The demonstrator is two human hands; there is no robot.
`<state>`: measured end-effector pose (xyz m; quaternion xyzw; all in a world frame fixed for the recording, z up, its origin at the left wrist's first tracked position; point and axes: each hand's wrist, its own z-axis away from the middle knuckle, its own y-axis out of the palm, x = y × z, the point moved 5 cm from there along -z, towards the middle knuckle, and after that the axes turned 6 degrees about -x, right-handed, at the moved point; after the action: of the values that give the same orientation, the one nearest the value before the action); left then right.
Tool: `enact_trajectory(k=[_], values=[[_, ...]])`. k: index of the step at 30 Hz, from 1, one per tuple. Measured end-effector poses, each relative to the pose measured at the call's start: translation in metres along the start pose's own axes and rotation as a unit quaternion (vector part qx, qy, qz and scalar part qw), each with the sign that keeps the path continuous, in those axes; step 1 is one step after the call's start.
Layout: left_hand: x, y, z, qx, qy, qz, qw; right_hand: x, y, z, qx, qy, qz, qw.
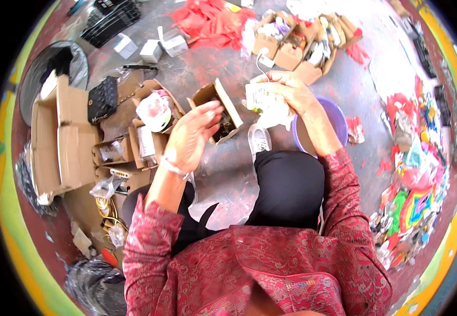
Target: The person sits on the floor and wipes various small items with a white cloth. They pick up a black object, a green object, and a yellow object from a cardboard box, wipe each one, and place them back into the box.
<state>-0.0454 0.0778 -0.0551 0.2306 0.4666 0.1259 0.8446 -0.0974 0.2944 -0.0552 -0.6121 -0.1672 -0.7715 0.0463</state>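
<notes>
My right hand (291, 90) is closed on a small white block with printing (258, 96); a thin pale cord runs up from it. Crumpled white wrapping (276, 113) hangs below those fingers. Near the middle, my left hand (192, 132) has its fingers stretched out and holds nothing. It hovers beside a small open cardboard box (230, 108) with dark bits inside, partly covering that box. Under my right forearm stands a purple bucket (339, 117).
Cardboard boxes with mixed goods stand at left (62, 137) and far right (291, 55). A black quilted bag (102, 100) lies by a round bin (83, 63). Red sheeting (212, 23) lies at the back. A heap of colourful scraps (413, 184) covers the right floor.
</notes>
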Motion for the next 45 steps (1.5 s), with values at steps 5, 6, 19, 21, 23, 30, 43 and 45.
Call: enact_trajectory(k=[5, 6, 19, 21, 23, 30, 43, 45], values=[[-0.032, 0.056, 0.03, 0.244, 0.07, 0.01, 0.967, 0.077, 0.087, 0.026, 0.081, -0.028, 0.095, 0.992], [-0.037, 0.06, 0.039, 0.265, 0.087, -0.008, 0.96, 0.082, 0.101, 0.03, 0.083, -0.025, 0.101, 0.991], [-0.056, 0.019, 0.04, 0.141, 0.204, -0.088, 0.965, 0.121, 0.08, 0.032, -0.232, -0.179, -0.066, 0.954], [-0.055, 0.013, 0.04, 0.133, 0.218, -0.091, 0.962, 0.123, 0.079, 0.037, -0.35, -0.262, -0.114, 0.892], [-0.051, 0.008, 0.034, 0.095, 0.202, -0.082, 0.971, 0.122, 0.104, 0.044, -0.358, -0.31, -0.109, 0.874], [-0.056, 0.01, 0.029, 0.045, 0.378, -0.147, 0.913, 0.103, 0.194, 0.035, -0.222, -0.504, 0.491, 0.675], [-0.064, 0.004, 0.032, 0.086, 0.152, 0.106, 0.979, 0.101, 0.116, 0.031, -0.134, -0.2, 0.049, 0.969], [-0.062, 0.009, 0.034, 0.144, 0.112, 0.141, 0.973, 0.103, 0.082, 0.024, -0.225, -0.199, -0.136, 0.944]])
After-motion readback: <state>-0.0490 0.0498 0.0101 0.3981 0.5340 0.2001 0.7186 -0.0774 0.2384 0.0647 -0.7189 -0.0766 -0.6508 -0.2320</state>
